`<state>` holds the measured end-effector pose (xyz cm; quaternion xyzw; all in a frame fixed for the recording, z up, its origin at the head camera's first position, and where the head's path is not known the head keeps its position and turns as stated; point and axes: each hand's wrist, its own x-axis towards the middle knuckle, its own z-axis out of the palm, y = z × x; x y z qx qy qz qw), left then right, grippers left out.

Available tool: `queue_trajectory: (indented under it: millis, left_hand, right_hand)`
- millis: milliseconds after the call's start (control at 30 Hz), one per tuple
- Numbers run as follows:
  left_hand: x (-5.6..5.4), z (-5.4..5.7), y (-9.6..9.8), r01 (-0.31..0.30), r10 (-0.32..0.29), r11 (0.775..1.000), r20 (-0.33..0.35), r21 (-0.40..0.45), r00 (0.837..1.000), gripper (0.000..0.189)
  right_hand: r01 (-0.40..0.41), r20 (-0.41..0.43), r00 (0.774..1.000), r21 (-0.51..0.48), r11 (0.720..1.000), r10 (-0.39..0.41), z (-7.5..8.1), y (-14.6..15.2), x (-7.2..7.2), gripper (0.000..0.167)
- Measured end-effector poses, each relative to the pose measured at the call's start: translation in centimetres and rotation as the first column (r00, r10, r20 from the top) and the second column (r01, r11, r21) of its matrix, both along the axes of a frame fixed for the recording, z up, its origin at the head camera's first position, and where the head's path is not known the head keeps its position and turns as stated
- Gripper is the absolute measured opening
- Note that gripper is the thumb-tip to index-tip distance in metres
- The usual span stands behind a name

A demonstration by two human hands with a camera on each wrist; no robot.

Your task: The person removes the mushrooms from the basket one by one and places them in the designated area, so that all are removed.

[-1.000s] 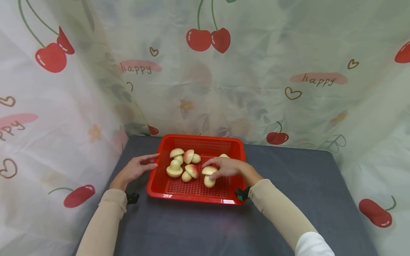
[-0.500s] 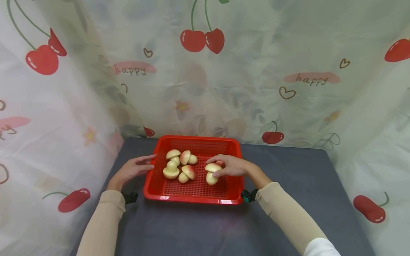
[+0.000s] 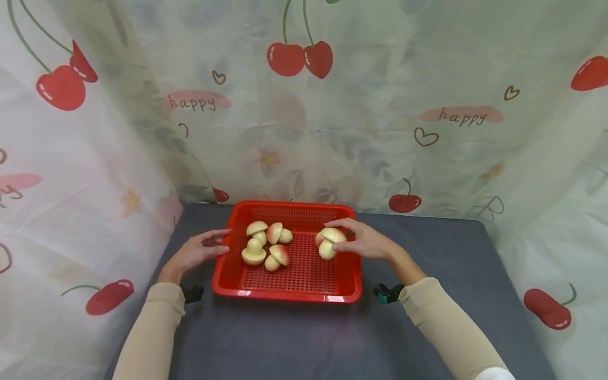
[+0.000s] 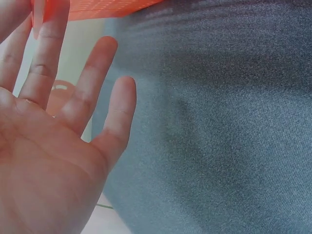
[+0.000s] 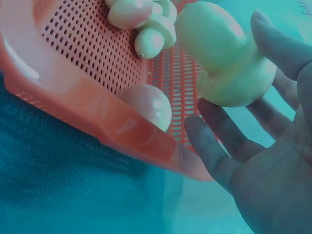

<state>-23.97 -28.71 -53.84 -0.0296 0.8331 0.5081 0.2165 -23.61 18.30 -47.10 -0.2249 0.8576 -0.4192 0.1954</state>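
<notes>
My right hand (image 3: 363, 240) holds a toy mushroom (image 3: 334, 235) with a pale cap and stem, pinched between thumb and fingers over the right side of a red plastic basket (image 3: 285, 294). In the right wrist view the mushroom (image 5: 212, 39) has its rounded stem towards the upper left. Another mushroom (image 5: 153, 107) lies in the basket near that end, partly hidden by the rim. My left hand (image 3: 197, 252) is at the basket's left rim, its fingers extended and fingertips touching it. In the left wrist view the ring and little fingers (image 4: 119, 105) stand spread and free.
Several toy mushrooms (image 3: 279, 255), cream with some reddish caps, lie grouped in the basket's left half. The basket stands on a dark grey tabletop (image 3: 427, 258). A cherry-patterned curtain (image 3: 351, 132) surrounds the table's back and sides.
My right hand has moved right and back across the basket, carrying the mushroom with it. My left hand has stayed at the left rim. The camera view has shifted slightly.
</notes>
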Motion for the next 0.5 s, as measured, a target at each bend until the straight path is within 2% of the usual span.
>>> queue_trajectory:
  millis: [233, 500]
  left_hand:
    - [0.3, 0.1, 0.3, -0.020, 0.020, 1.000, -0.007, -0.018, 1.000, 0.071]
    - [0.4, -0.1, 0.4, -0.046, 0.046, 0.999, -0.009, -0.018, 0.999, 0.070]
  right_hand:
    - [0.045, -0.049, 0.998, -0.025, 0.999, -0.046, 0.2, 1.2, 0.4, 0.055]
    - [0.159, -0.007, 0.987, -0.088, 0.983, -0.160, -0.2, 3.0, 1.3, 0.058]
